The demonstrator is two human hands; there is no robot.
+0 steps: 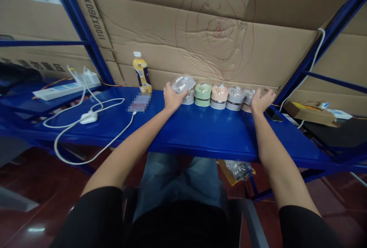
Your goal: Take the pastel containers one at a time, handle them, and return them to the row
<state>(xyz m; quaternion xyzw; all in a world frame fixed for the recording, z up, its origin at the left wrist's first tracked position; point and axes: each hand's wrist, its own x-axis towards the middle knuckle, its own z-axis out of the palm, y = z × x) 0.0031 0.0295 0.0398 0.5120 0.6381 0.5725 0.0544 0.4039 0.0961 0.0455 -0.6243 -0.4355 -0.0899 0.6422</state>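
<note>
My left hand (172, 98) is closed on the side of a tilted pale round container (183, 83) with a shiny clear cover. This container sits above a grey one (188, 98) at the left end of a row. Along the row stand two-tier round containers: a green one (203, 94), a peach one (219, 96) and a grey one (235, 98). At the right end, my right hand (262, 99) partly covers another grey-topped stack (248, 99). Its fingers are spread, with the thumb against or very near that stack.
A yellow drink bottle (142, 73) stands at the back left, near a blurred-out flat item (139, 102) with a white cable (123, 131). Power strips (65, 87) lie farther left. A dark phone (273, 114) and an open cardboard box (311, 113) are right. Cardboard (149, 22) backs the blue table (206, 129).
</note>
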